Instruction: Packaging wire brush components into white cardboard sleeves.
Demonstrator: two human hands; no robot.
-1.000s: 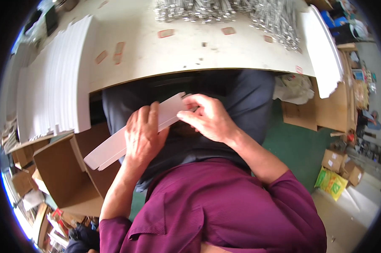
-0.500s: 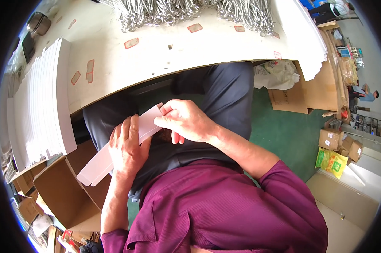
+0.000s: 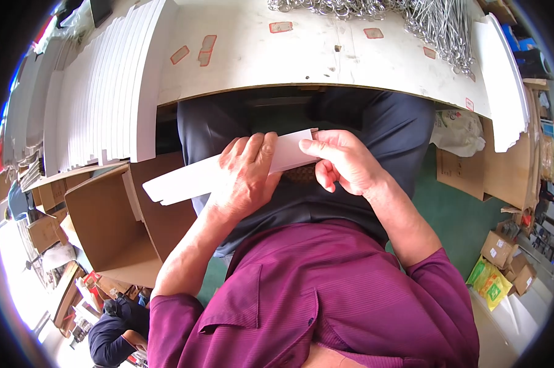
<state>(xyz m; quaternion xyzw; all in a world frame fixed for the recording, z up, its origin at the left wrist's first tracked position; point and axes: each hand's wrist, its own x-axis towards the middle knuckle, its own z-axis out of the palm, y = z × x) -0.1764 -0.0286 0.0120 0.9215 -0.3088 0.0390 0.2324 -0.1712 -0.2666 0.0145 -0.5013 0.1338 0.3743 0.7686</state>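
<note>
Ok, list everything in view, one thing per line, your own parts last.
card strip: one, white, long and flat, held over the lap below the table edge
table: one, white top with red-edged tape patches, across the top
sheet stack: one fanned stack, white, left end of table
wire pile: one, silver, top right of table
sheets: a few, white, right end of table
open box: one, brown cardboard, floor at left
small boxes: several, brown, floor at right
packet: one, yellow-green, lower right floor
bag: one, whitish, under table's right end
other person: one, dark top, bottom left
left hand: grips strip's middle
right hand: pinches strip's right end
</note>
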